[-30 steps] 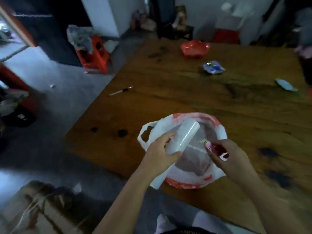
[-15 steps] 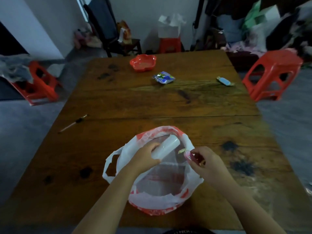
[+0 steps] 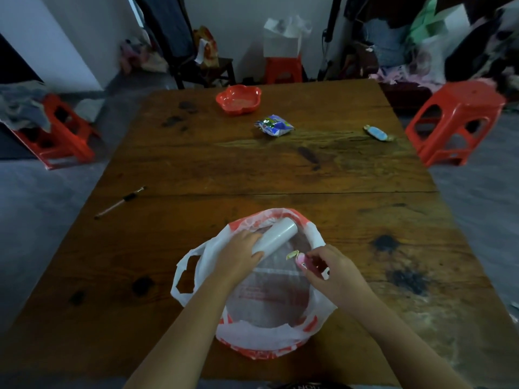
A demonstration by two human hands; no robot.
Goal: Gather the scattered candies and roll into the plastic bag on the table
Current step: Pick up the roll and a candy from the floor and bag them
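Grips the light, stiff-looking roll [image 3: 278, 237] by its near end in the left hand [image 3: 238, 256] and pinches a small, likely slippery pink candy [image 3: 302, 259] by its wrapper in the right hand [image 3: 334, 270], both just above the limp plastic bag [image 3: 252, 335].

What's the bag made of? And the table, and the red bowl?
The bag looks like thin plastic: white with red print, see-through and crinkly. The table looks like wood, brown with grain lines and dark knots. The red bowl is probably hard plastic, smooth and glossy.
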